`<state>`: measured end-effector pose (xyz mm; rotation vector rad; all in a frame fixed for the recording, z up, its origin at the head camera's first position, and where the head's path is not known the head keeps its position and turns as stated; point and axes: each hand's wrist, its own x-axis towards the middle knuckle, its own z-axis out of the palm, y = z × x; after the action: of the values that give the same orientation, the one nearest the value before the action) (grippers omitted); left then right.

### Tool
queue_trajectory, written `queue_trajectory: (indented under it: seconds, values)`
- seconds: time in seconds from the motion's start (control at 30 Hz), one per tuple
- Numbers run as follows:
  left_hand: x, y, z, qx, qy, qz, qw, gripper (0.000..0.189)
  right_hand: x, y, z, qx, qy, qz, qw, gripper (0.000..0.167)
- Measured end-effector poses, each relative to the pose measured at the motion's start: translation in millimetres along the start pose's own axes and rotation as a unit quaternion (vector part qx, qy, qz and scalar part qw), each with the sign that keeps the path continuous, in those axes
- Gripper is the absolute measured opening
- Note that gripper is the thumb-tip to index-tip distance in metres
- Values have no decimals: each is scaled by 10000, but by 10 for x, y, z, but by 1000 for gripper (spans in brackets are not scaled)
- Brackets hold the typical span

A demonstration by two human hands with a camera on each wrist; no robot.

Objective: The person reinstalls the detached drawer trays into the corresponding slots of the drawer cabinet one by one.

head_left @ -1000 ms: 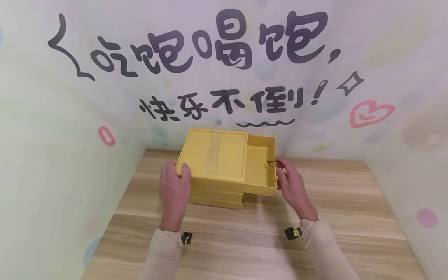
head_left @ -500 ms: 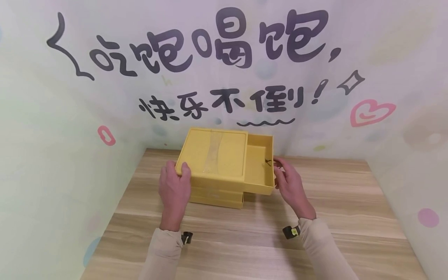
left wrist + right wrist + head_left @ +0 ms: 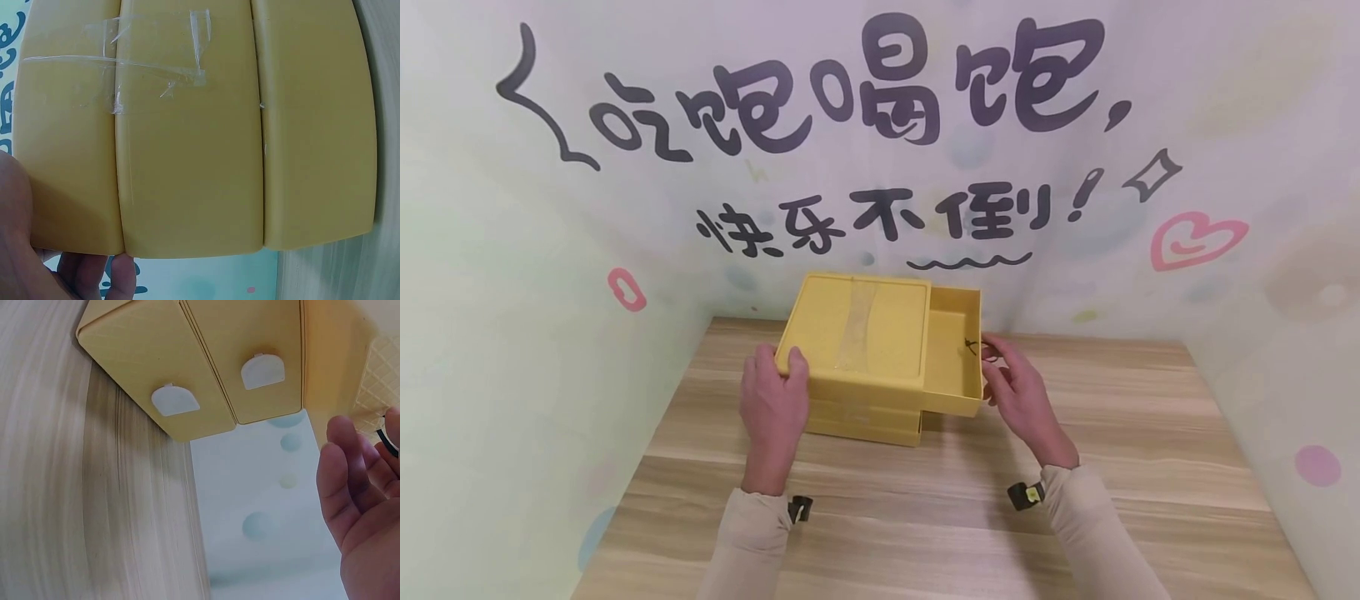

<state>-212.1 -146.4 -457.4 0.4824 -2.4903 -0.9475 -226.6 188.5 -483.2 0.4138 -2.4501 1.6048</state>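
A yellow stacked drawer unit [image 3: 850,325] stands on the table, with clear tape across its top and side. Its top drawer [image 3: 953,354] is pulled partly out to the right, and a thin dark cord [image 3: 972,346] hangs over that drawer's front edge. My left hand [image 3: 774,400] grips the unit's near left corner, thumb on top and fingers over the side. Beyond the drawer's front, my right hand [image 3: 1024,400] touches it with relaxed, slightly bent fingertips. The right wrist view cuts off part of that hand beside the cord.
Two lower drawer fronts with white tabs [image 3: 262,371] show in the right wrist view. The wood-grain table [image 3: 910,533] extends in front of the unit. A printed white backdrop [image 3: 1075,292] stands behind and at both sides.
The top drawer has slid slightly left into the unit, and my right hand has moved left with it. My left hand stays at the corner.
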Motion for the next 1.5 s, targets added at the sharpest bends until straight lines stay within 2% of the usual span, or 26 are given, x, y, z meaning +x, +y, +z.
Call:
queue_trajectory:
  seconds: [0.2, 0.77, 1.17, 1.5]
  values:
    - [-2, 13, -12, 16, -7, -24, 10000, 41, 25, 127, 19, 53, 0, -73, 10000, 41]
    - [-21, 14, -22, 42, -4, -47, 10000, 42, 51, 145, 57, -109, -91, -14, 9999, 36]
    - [-15, 18, -12, 0, 19, -22, 10000, 41, 61, 153, 96, 36, -49, -63, 10000, 36]
    - [-10, 14, -10, -8, 25, -34, 10000, 42, 67, 151, 136, 167, -65, 70, 9998, 36]
